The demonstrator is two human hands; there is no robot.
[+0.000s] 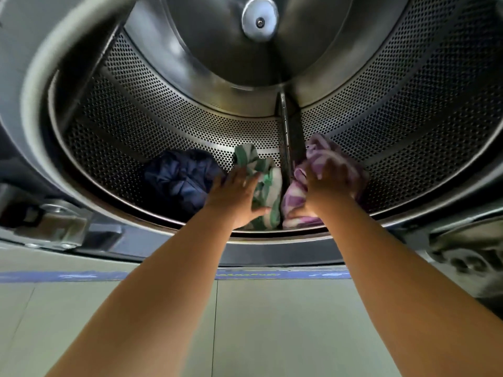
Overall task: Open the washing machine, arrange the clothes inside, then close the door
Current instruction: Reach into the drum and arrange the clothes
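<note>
Currently | drum [190,126] open, door out of view | left hand [236,197] spread flat against green-striped cloth [270,178] | right hand [328,178] clenched on purple cloth [319,149] | navy garment [177,182] alongside, all low at front lip [272,235] | risk: trapped hem at closing if left so near.

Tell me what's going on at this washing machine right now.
A person reaches both arms into the open drum. The left hand lies flat on the green-and-white cloth, while the right hand grips the purple-and-white cloth just across the raised rib. A dark blue garment sits further left, untouched.
</note>
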